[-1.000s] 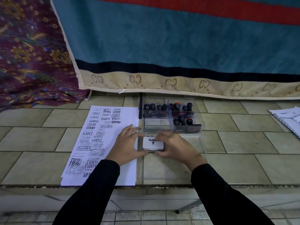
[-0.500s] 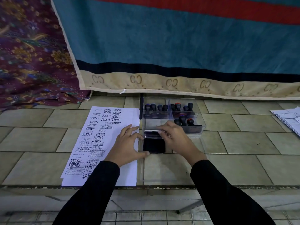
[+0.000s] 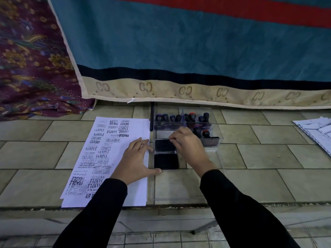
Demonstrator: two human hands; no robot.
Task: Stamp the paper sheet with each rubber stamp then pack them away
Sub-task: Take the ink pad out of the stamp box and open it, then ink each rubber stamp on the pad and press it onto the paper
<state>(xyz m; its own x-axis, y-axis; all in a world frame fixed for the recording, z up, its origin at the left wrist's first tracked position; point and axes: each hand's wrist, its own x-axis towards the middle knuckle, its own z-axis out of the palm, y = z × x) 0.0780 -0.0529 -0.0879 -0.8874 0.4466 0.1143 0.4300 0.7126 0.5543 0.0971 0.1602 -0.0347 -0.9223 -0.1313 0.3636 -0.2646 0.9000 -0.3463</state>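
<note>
A white paper sheet point(image 3: 114, 140) covered with black stamp prints lies on the tiled surface at the left. To its right the ink pad point(image 3: 166, 161) lies open, black pad showing, with its lid point(image 3: 164, 146) swung back behind it. My left hand point(image 3: 138, 158) rests on the paper's right edge, thumb against the pad's near left corner. My right hand point(image 3: 188, 145) pinches the lid's far right corner. Behind them a clear plastic box point(image 3: 213, 140) holds several rubber stamps point(image 3: 179, 118) with dark handles.
A blue, red and beige cloth point(image 3: 179, 51) hangs behind the box, a patterned purple fabric point(image 3: 30, 59) at the left. More printed papers point(image 3: 317, 129) lie at the right edge. A clear lid point(image 3: 179, 187) lies flat under the pad. The surface's front edge runs below.
The ink pad was closed a second ago. My right hand has lifted its lid and swung it back, baring the black pad. My left hand stayed on the paper.
</note>
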